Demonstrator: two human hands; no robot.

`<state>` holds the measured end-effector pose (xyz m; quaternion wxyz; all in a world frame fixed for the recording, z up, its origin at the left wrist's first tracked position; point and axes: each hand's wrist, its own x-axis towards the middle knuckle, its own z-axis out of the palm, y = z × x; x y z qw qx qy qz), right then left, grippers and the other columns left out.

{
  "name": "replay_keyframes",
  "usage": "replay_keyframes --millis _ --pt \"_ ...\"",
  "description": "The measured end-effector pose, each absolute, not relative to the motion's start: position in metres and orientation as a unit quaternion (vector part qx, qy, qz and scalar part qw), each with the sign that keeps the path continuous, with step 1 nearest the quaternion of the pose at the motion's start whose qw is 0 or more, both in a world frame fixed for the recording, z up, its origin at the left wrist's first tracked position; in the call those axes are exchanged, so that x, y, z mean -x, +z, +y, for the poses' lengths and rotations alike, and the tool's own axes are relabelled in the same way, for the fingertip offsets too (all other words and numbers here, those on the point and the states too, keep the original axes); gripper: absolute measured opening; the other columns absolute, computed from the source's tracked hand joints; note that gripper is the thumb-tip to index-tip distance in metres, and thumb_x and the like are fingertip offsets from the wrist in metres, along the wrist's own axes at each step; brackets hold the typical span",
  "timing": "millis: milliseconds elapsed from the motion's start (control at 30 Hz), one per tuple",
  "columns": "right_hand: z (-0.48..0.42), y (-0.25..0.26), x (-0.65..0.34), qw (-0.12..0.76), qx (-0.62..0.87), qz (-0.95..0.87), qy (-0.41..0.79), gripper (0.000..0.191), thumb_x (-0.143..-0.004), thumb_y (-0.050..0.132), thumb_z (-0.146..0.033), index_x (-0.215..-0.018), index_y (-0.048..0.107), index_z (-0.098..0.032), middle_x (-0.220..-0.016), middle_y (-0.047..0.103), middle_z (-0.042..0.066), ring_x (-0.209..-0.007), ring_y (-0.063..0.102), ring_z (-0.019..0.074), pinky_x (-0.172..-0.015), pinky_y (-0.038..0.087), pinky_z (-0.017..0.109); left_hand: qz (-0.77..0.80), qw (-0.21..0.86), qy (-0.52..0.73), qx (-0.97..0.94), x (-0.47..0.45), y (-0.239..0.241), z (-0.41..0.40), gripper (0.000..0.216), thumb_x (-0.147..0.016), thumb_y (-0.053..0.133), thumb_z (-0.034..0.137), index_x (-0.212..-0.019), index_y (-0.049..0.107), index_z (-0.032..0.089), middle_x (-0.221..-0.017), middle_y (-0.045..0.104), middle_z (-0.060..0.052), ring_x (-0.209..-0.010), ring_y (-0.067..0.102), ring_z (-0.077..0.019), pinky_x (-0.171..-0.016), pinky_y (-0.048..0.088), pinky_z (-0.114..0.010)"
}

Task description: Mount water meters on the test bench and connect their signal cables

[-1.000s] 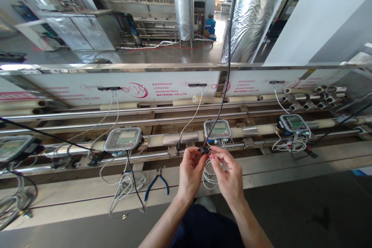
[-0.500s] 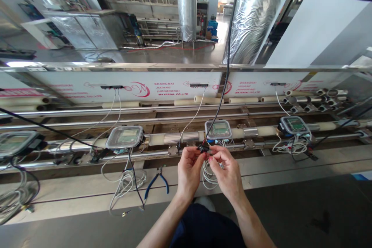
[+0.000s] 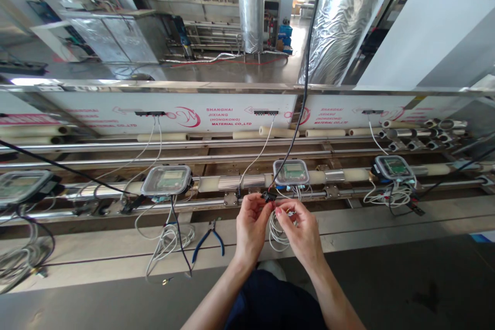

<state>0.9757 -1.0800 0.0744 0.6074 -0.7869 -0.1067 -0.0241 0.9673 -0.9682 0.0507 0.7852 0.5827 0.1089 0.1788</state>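
A small black connector block (image 3: pixel 267 196) is pinched between the thumb and fingers of my left hand (image 3: pixel 251 224). From above, a black cable (image 3: pixel 293 139) runs down to it, with thin red and dark wires at its end. My right hand (image 3: pixel 302 229) is closed beside it, thumb and forefinger pressed together on a thin wire (image 3: pixel 276 209) just below the block. Just behind my hands sits a clear-lidded meter box (image 3: pixel 291 171) with a green circuit board. A coil of grey cable (image 3: pixel 277 234) lies partly hidden behind my right hand.
Blue-handled pliers (image 3: pixel 209 240) lie spread on the metal ledge, left of my hands. More meter boxes (image 3: pixel 166 180) (image 3: pixel 393 167) stand along the steel pipes. Grey cable loops (image 3: pixel 170 240) rest on the ledge. Behind rises a printed white panel (image 3: pixel 228 113).
My right hand has shifted slightly down and away from the block, and its fingers have curled in more. The left hand keeps hold of the connector block.
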Motion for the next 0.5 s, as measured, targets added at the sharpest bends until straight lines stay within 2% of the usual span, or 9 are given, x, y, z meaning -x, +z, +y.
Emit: replay_keyframes --millis 67,133,200,267,367,500 --pt "-1.081 0.071 -0.973 0.607 0.785 -0.118 -0.012 0.015 -0.080 0.059 -0.033 -0.080 0.062 -0.019 -0.087 0.066 0.004 -0.061 0.056 0.0112 -0.054 0.046 0.022 0.108 0.786 0.174 -0.583 -0.967 0.049 -0.968 0.026 -0.073 0.066 0.024 -0.090 0.047 0.018 -0.079 0.061 0.000 -0.073 0.060 -0.0123 -0.069 0.048 -0.022" --pt "-1.082 0.066 -0.971 0.615 0.777 -0.136 -0.016 0.016 -0.082 0.057 -0.033 -0.078 0.063 -0.019 -0.089 0.066 0.005 -0.069 0.059 0.0130 -0.059 0.048 0.023 0.090 0.779 0.155 -0.602 -0.966 0.045 -0.965 0.026 -0.074 0.065 0.024 -0.093 0.047 0.018 -0.083 0.061 -0.002 -0.077 0.060 -0.0127 -0.072 0.049 -0.023" --pt "-1.085 0.060 -0.970 0.628 0.767 -0.131 -0.022 0.018 -0.083 0.056 -0.035 -0.077 0.064 -0.019 -0.092 0.067 0.006 -0.075 0.061 0.0148 -0.065 0.050 0.025 0.066 0.749 0.139 -0.644 -0.965 0.036 -0.958 0.026 -0.077 0.062 0.024 -0.098 0.048 0.018 -0.095 0.061 -0.005 -0.089 0.059 -0.0149 -0.077 0.048 -0.026" --pt "-1.088 0.054 -0.969 0.635 0.765 -0.103 -0.019 0.020 -0.084 0.056 -0.038 -0.083 0.065 -0.019 -0.086 0.068 0.005 -0.069 0.062 0.0146 -0.063 0.051 0.026 0.072 0.685 0.160 -0.707 -0.968 0.019 -0.944 0.026 -0.081 0.056 0.023 -0.104 0.048 0.018 -0.106 0.057 -0.008 -0.100 0.055 -0.0174 -0.080 0.048 -0.027" --pt "-1.091 0.048 -0.969 0.646 0.759 -0.074 0.023 0.027 -0.084 0.053 -0.043 -0.087 0.063 -0.019 -0.080 0.069 0.005 -0.056 0.062 0.0130 -0.053 0.050 0.024 0.153 0.520 0.229 -0.808 -0.979 -0.013 -0.914 0.027 -0.081 0.044 0.014 -0.108 0.047 0.017 -0.110 0.052 -0.010 -0.103 0.052 -0.0188 -0.079 0.049 -0.029" --pt "-1.090 0.046 -0.970 0.697 0.701 -0.068 0.138 0.035 -0.083 0.051 -0.051 -0.082 0.058 -0.017 -0.084 0.069 0.008 -0.051 0.064 0.0141 -0.034 0.038 0.018 0.162 0.444 0.208 -0.856 -1.000 -0.045 -0.881 0.039 -0.074 0.043 0.004 -0.110 0.051 0.017 -0.114 0.051 -0.011 -0.110 0.047 -0.0232 -0.096 0.040 -0.039"
